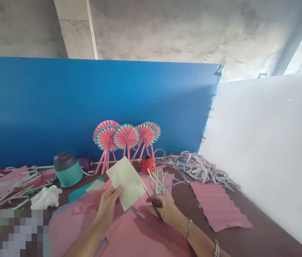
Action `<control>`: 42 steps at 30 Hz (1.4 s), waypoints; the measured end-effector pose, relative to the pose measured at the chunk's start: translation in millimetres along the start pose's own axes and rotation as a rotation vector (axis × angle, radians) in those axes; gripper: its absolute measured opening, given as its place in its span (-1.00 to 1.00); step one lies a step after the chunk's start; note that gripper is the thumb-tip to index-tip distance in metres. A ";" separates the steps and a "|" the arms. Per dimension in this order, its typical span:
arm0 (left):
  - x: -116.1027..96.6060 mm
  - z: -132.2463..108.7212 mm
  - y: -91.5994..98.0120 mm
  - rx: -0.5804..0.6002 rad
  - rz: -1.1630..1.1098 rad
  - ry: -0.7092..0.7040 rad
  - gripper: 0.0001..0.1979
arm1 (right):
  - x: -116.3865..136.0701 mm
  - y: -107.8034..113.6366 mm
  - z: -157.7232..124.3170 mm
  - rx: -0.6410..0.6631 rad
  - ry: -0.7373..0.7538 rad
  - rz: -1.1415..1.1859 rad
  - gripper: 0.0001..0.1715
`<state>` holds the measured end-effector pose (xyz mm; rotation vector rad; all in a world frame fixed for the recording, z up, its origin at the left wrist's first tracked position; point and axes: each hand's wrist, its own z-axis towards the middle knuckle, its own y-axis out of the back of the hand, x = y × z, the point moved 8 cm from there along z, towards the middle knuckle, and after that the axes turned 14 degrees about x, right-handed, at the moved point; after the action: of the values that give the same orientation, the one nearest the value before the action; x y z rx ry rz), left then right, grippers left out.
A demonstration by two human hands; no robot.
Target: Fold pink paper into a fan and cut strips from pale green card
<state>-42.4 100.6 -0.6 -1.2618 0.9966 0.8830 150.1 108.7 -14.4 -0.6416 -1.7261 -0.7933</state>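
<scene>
A pale yellow sheet of paper (128, 182) is pinched at its lower left by my left hand (108, 202), thumb on top. My right hand (164, 207) is closed around a pair of dark scissors (154, 206). Their blades lie along the sheet's right edge; I cannot tell how far apart they are. Below both hands are large pink paper sheets (145, 237). Just beyond the right hand lies a pile of narrow pale paper strips (160, 182). A smaller pale sheet (94, 186) and a teal sheet (77, 193) lie left of the held paper.
Pink pleated paper rosettes (126, 136) lean against the blue partition (60, 100). A red container (147, 165) and a teal tub with dark lid (67, 173) stand at the back. Curled strips (193, 166) and a pleated pink sheet (220, 205) lie right; a crumpled white bag (46, 197) lies left.
</scene>
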 end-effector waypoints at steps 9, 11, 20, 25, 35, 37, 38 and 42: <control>3.6 -2.0 -8.4 0.038 0.053 0.067 -0.60 | 0.7 1.4 2.1 -0.001 0.083 -0.002 -0.50; 4.2 -0.8 -6.4 0.032 0.042 0.056 -0.61 | -0.1 0.3 2.2 0.006 0.079 0.008 -0.50; 7.2 0.3 -6.7 0.044 0.087 0.052 -0.62 | 0.9 2.4 4.6 -0.012 0.135 -0.071 -0.68; 4.3 -2.0 -10.4 0.031 0.108 0.065 -0.57 | 2.6 2.8 3.8 -0.010 0.142 -0.106 -0.75; 6.2 -2.1 -11.5 0.067 0.083 0.063 -0.61 | 6.2 4.2 0.0 -0.037 0.086 -0.132 -0.78; 5.0 -2.7 -13.5 0.073 0.074 0.070 -0.58 | 8.5 4.2 -1.1 -0.038 0.083 -0.122 -0.78; 4.2 -2.8 -14.7 0.076 0.071 0.071 -0.57 | 9.2 4.0 -1.5 -0.037 0.076 -0.109 -0.77; 0.8 -3.4 -15.6 0.052 0.075 0.063 -0.55 | 8.5 3.9 -1.8 -0.049 0.033 -0.042 -0.71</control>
<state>-27.9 95.5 3.8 -1.2208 1.1159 0.8736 151.8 110.0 -5.1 -0.6233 -1.6991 -0.8729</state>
